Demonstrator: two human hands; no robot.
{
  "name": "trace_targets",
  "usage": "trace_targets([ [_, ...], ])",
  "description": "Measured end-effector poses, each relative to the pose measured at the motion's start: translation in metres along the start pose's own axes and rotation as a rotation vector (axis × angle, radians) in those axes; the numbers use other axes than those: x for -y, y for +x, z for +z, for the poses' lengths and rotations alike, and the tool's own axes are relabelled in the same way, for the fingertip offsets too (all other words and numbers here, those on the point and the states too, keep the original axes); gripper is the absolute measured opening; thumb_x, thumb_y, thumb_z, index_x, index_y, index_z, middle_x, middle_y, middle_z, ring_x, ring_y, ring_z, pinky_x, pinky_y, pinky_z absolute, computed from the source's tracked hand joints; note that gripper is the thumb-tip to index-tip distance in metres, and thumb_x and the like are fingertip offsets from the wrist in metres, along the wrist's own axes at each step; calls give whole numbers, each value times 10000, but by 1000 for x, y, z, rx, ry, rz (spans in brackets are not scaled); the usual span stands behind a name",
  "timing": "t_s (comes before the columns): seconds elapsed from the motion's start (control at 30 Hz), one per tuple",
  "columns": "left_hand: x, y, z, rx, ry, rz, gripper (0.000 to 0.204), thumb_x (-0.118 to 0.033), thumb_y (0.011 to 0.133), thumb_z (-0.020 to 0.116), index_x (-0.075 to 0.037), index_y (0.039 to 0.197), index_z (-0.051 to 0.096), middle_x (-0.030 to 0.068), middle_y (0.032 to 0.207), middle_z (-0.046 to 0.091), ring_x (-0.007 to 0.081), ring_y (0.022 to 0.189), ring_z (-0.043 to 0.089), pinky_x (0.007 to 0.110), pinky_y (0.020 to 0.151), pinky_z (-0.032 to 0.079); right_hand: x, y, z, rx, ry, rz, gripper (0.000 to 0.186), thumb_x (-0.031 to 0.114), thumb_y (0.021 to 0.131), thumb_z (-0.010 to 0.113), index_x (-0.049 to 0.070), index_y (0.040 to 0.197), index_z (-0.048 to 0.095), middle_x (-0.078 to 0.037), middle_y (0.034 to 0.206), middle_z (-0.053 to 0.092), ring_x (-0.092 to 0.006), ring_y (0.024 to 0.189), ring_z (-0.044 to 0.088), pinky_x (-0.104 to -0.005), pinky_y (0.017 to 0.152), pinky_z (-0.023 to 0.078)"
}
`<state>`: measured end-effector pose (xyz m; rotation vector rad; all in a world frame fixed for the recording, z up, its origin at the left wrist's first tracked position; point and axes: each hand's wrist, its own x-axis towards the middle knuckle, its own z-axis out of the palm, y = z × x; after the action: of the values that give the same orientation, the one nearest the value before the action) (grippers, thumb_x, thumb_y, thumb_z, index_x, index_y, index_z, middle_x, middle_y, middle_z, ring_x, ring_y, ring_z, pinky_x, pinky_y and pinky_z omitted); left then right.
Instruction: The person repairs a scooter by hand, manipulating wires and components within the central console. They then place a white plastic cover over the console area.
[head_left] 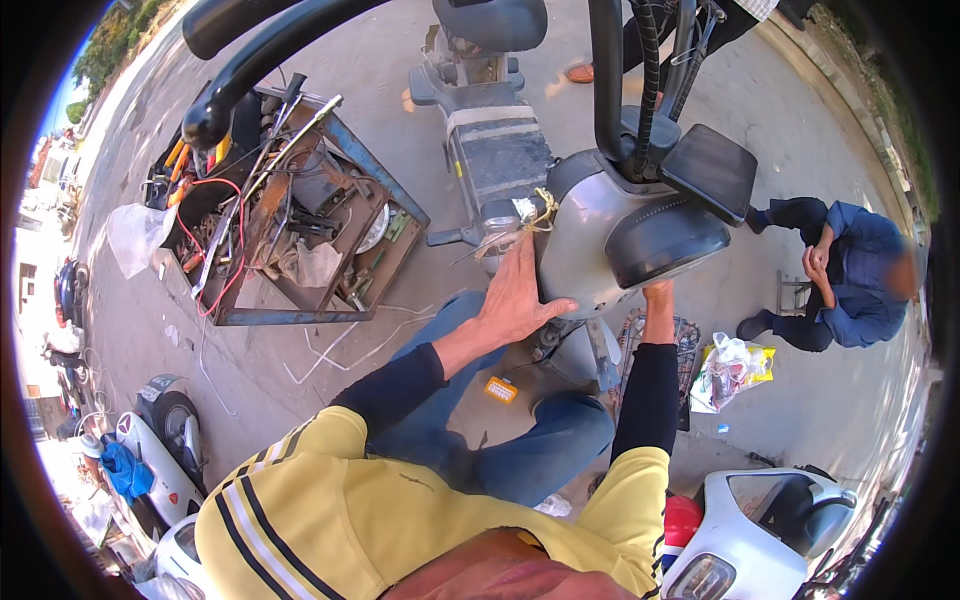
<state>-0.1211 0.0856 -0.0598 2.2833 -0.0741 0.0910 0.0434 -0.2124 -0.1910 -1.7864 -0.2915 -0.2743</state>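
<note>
A silver-grey electric scooter front cover (590, 235) stands right before me, with a dark glossy headlight panel (668, 243) on it. My left hand (515, 295) lies against the cover's left side, thumb spread and fingers stretched out, its fingertips near a knotted yellowish cord (541, 210). On the other side, my right hand (658, 291) reaches up under the lower edge of the headlight panel. Its fingers are mostly hidden there, so what they hold cannot be seen. Above the cover rise the black handlebar tubes (607, 80), and a dark rectangular mirror (709, 172) juts out at the right.
An open metal tool cart (330, 318) full of tools and wires stands at left. A small orange box (500, 390) lies on the ground. At right are a wire basket (684, 345), a plastic bag (733, 365) and a seated person (858, 265). Scooters are parked behind.
</note>
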Motion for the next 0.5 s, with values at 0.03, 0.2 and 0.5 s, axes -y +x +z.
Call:
trace_targets([
  [0.03, -2, 0, -4, -21, -33, 8, 1332, -643, 833, 848, 114, 1662, 132, 380, 1644, 309, 530, 1529, 359, 534, 1259, 351, 8, 1, -1, -9, -84, -61, 475, 296, 1008, 722, 37, 1401, 656, -103, 1356, 708, -255, 1233, 644, -419, 1078, 516],
  [0.2, -21, 10, -21, -89, -103, -4, 1165, -658, 879, 795, 68, 1626, 276, 340, 1537, 452, 512, 1421, 481, 552, 1141, 457, 61, -42, 16, -303, 41, 317, 582, 397, 1073, 641, -21, 1472, 568, -176, 1428, 646, -298, 1295, 615, -434, 1092, 485],
  [0.5, -39, -6, -76, -195, 216, 248, 698, -571, 867, 823, 13, 1208, 652, 158, 1148, 688, 389, 1098, 677, 482, 835, 579, 183, -96, 108, -324, -319, 39, 1158, 541, 872, 849, -17, 1675, 229, -314, 1695, 239, -488, 1576, 242, -585, 1275, 212],
])
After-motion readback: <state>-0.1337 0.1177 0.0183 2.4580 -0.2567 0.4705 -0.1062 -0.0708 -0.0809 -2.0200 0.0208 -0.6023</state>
